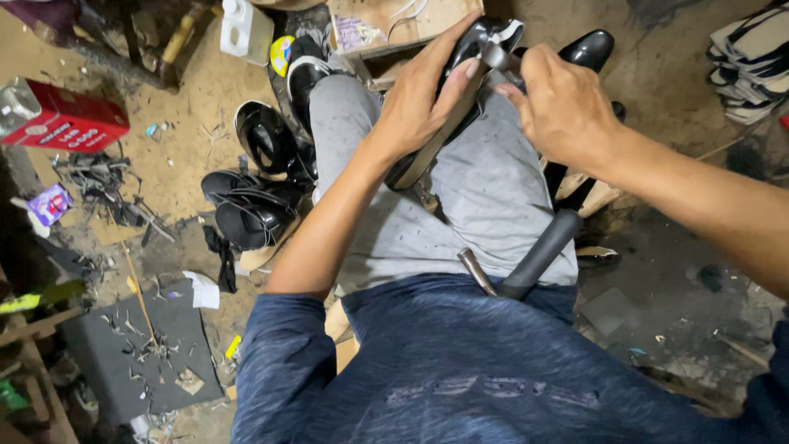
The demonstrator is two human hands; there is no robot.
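Upper centre of the frame: the left hand (419,99) is wrapped around a black glossy shoe (460,90) that rests sole-up on the person's lap, fingers spread along the upper, thumb on the near side. The hand is clamped on the shoe.

Just right of it, the right hand (563,107) is closed around a small metal tool (497,56), whose head touches the shoe near the toe. How the fingers lie underneath cannot be told.

The lap is covered by grey trousers (485,197); a dark blue shirt (460,370) fills the lower centre. A dark cylindrical handle (538,251) and a metal-tipped tool (475,270) lie against the right thigh.

On the dirt floor (189,115), centre left, several more black shoes (255,205) lie clustered just beside the left leg. Another black shoe (588,48) shows behind the right hand, at upper right of centre.

Upper left: a red box (70,123). Top centre: a white plastic bottle (246,29) and a cardboard box (386,25). Upper right corner: stacked pale soles (752,57). Lower left: a dark mat (140,353) strewn with scraps.

Both forearms cross over the lap and hide part of the held shoe.
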